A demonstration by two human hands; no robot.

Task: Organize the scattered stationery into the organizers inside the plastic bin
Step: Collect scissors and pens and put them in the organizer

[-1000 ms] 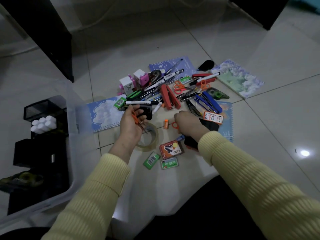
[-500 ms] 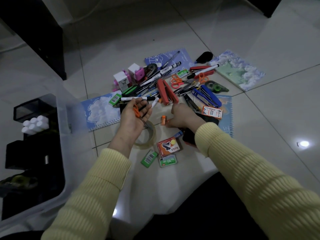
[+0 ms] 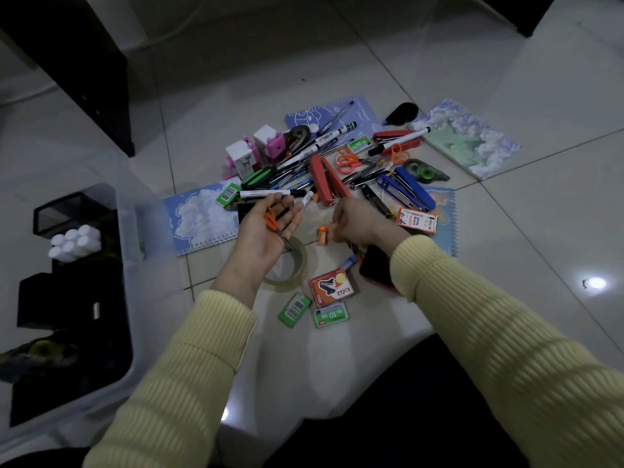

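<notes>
My left hand (image 3: pixel 266 231) lies palm up over the floor and holds small orange-handled scissors (image 3: pixel 271 221). To its right, my right hand (image 3: pixel 358 224) pinches a blurred orange loop (image 3: pixel 332 225), seemingly a scissors handle; a small orange piece (image 3: pixel 322 235) lies just below it. The stationery pile behind both hands includes a red stapler (image 3: pixel 327 184), a blue stapler (image 3: pixel 412 190), markers (image 3: pixel 270 193) and more orange scissors (image 3: pixel 349 160). The translucent plastic bin (image 3: pixel 130 265) stands at the left with black mesh organizers (image 3: pixel 57 214) inside.
A clear tape roll (image 3: pixel 297 268) lies under my left wrist. Staple boxes (image 3: pixel 332 288) and a black phone (image 3: pixel 378 268) lie near my right forearm. Notebooks (image 3: pixel 199 217) lie under the pile. White tubes (image 3: pixel 76 243) and a tape dispenser (image 3: pixel 40 352) sit in the bin. Dark furniture (image 3: pixel 84 62) stands at the back left.
My left hand has turned palm up and spread its fingers, showing the orange scissors. My right hand has moved left and forward, away from the phone, towards the small orange piece.
</notes>
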